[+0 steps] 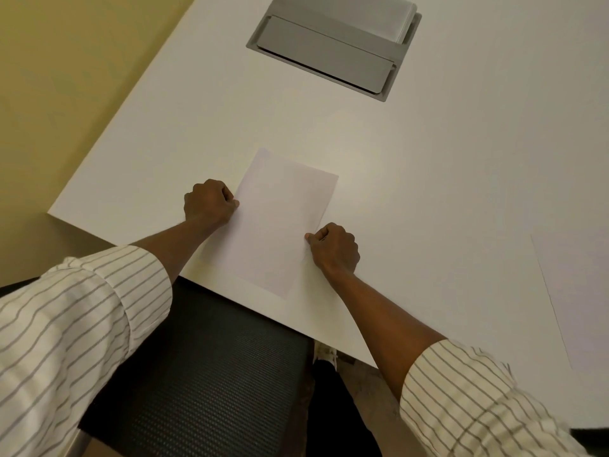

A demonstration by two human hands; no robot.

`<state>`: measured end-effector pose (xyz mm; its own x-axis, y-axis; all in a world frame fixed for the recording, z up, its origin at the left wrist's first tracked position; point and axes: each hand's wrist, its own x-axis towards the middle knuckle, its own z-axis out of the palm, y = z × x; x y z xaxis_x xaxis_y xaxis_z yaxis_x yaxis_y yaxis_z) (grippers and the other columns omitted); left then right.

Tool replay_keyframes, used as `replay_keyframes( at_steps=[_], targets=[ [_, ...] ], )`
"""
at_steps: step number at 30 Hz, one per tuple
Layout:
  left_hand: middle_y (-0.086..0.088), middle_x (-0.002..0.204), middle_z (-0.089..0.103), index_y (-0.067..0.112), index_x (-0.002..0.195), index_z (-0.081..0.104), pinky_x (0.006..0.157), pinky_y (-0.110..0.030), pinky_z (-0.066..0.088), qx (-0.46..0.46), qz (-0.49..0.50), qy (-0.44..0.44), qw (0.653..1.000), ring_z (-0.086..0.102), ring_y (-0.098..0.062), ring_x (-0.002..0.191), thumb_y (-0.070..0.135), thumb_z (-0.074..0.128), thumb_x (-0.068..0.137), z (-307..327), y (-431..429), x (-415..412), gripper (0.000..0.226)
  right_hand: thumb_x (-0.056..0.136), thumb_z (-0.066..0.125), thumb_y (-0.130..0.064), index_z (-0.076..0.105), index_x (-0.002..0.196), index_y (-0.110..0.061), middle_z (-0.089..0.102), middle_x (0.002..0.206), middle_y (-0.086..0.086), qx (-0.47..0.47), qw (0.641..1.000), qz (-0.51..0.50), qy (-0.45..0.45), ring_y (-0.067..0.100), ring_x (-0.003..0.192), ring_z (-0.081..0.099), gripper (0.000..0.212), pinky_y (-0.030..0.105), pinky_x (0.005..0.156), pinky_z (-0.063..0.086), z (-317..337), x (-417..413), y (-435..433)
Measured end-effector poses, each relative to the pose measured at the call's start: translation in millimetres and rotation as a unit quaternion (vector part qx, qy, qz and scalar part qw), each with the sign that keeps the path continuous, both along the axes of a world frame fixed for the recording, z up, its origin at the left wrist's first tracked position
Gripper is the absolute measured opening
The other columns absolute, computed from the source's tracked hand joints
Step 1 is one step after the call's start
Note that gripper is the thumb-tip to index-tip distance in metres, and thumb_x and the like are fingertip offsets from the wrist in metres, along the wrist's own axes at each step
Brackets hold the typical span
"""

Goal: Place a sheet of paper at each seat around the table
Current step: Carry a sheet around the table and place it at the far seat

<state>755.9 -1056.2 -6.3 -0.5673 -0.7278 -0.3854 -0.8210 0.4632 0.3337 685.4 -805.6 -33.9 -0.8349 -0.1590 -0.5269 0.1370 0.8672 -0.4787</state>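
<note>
Striped sleeves [82, 324] frame the shot as a person leans over a black chair back [211, 364] to set a sheet of paper [280, 222] on a white table [428, 166]. Left hand [209, 202] pinches the sheet's left edge with curled fingers; right hand [334, 247] pinches the right edge the same way, thumb on top. The sheet lies flat, near the table's front edge and slightly askew to it, directly before the chair.

Done well, this step likely means squaring the sheet to the edge, pressing it flat and letting go with both hands together so it does not skid on the smooth top.

A second sheet [576, 298] already lies at the far right, well apart, suggesting the neighbouring seat is served. A grey hatch [326, 51] is set into the tabletop farther back, with what looks like a stack of paper [372, 14] resting on it. Yellowish flooring [66, 94] shows beyond the table's left side.
</note>
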Motion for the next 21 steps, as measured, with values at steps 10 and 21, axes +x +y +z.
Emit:
replay_keyframes(
  at_steps=[10,21],
  targets=[
    [-0.008,0.103,0.078,0.019,0.095,0.073,0.104,-0.045,0.052,-0.017,0.028,-0.010,0.999,0.070,-0.037,0.108,0.034,0.087,0.086,-7.4,-0.5,-5.6,0.023,0.094,0.072,-0.052,0.065,0.091,-0.022,0.073,0.096,0.000,0.003,1.000,0.002,0.009,0.030,0.094,0.068,0.031,0.038,0.082,0.052,-7.4,-4.5,3.4],
    [-0.009,0.094,0.078,0.019,0.084,0.071,0.104,-0.045,0.045,-0.046,0.000,-0.054,0.997,0.071,-0.037,0.099,0.036,0.084,0.089,0.0,2.7,-7.5,0.022,0.096,0.066,-0.054,0.065,0.093,-0.022,0.073,0.091,0.001,-0.016,1.000,-0.006,-0.012,0.029,0.092,0.067,0.033,0.038,0.080,0.052,-4.6,-2.8,10.3]
  ],
)
